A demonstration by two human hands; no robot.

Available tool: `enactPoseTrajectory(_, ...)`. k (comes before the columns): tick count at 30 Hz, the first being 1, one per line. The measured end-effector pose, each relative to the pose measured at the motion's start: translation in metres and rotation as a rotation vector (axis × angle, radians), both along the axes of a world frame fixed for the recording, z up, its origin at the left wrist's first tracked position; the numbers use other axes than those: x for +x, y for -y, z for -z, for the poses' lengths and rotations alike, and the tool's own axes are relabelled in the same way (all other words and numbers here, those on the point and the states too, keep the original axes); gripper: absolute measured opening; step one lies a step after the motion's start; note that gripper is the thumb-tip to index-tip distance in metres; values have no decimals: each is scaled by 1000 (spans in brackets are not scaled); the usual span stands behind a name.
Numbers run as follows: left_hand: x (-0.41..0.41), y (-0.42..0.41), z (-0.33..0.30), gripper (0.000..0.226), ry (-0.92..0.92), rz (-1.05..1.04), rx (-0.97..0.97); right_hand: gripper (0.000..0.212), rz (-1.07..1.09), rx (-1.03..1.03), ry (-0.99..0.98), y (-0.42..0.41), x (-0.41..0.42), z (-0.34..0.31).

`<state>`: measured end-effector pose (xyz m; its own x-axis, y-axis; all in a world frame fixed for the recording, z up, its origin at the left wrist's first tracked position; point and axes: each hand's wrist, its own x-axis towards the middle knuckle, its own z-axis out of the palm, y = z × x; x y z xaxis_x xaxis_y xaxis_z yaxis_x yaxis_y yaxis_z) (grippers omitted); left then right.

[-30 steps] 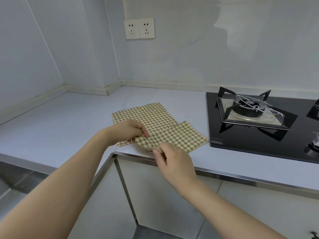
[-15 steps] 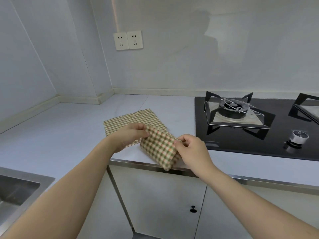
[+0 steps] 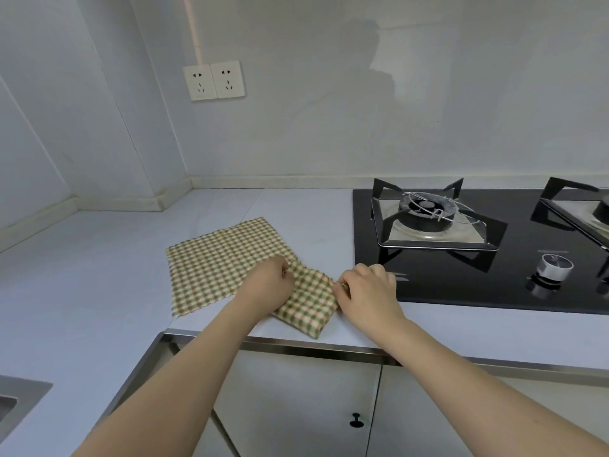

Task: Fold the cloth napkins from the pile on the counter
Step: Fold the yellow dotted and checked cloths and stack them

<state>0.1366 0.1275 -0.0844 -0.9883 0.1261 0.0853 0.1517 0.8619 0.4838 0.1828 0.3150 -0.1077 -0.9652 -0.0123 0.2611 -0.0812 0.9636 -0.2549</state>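
The left hand (image 3: 268,285) and the right hand (image 3: 365,291) each pinch an end of a small folded checked napkin (image 3: 308,305), fingers curled on its far corners, holding it down at the front edge of the counter (image 3: 99,258). Just behind it, partly under the left hand, another checked napkin (image 3: 217,258) lies flat and unfolded. To the right, the black gas hob (image 3: 461,258) sits set into the counter.
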Motion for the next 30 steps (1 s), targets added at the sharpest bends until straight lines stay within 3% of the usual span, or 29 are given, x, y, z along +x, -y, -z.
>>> enactPoseTrajectory(11,1,4,12,18,-137,-30,-51,39,44,35,-23,-1,-11,7)
enactPoseTrajectory(16,21,1,14,29,-513,-86,-178,41,55,57,-50,1,-10,9)
enactPoseTrajectory(20,64,-7,16,32,-568,125,-95,39,60,22,-63,0,-11,10)
enactPoseTrajectory(24,85,-13,32,33,-659,118,-260,35,63,0,-73,-1,-11,10)
enactPoseTrajectory(30,85,-25,21,16,-711,85,-449,30,65,-31,-77,0,-10,9)
